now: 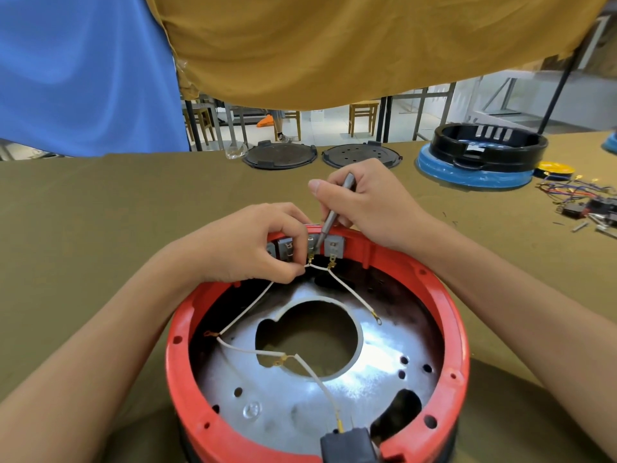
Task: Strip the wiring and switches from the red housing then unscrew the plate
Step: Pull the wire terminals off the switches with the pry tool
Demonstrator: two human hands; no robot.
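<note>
We see an olive-green cloth-covered table [100, 208]. At its far edge lie two round black lids [279, 156] [361, 155] side by side, a bit of clear plastic [236, 151] just left of them. Far right, a black ring housing [488, 147] sits on a blue base [474, 173], a yellow disc [556, 168] just beside it. Nearer on the right edge lies a pile of loose coloured wires and switches [582, 198]. Above hang a blue sheet [83, 71] at left and a mustard sheet [350, 45] across the middle. Wooden stools [363, 116] stand beyond the table.
</note>
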